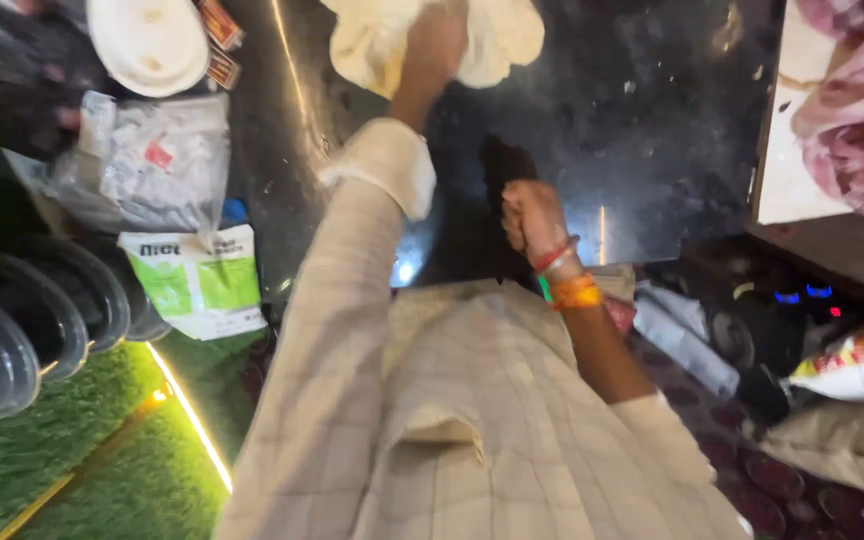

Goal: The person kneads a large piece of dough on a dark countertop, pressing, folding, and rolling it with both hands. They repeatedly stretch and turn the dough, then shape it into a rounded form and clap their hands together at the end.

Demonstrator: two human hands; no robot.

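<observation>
1. far left, a row of dark stacked bowls (12,330) is sitting by the green turf floor (82,450), with a green and white pouch (202,280) and a crinkly clear plastic bag (147,160) leaning just above it. a white plate (147,40) is resting at the top edge. none of it is touching the hands, but it's all crowding the counter's edge, so i'd guess a wide elbow swing could be knocking something off.
2. the left hand (437,45) is stretching out over the dark glossy counter (652,130) and pressing down on a thin pale sheet of dough (497,40), which is lying flat at the top of the frame and partly running out of view. i can't tell whether the fingers are spread or curled, they're blurring into the dough. my worry: thin dough like that looks easy to tear or stick if it's getting dragged.
3. the right hand (532,215) is hovering near the body with its fingers curled into a loose fist, gripping nothing i can see. red and orange bangles (572,280) are sitting on the wrist, and those could be snagging the dough edge.
4. far right, a pinkish cloth (852,110) is piling on a pale board (787,150), well apart from the dough, and a packet (857,365) is lying lower down.
</observation>
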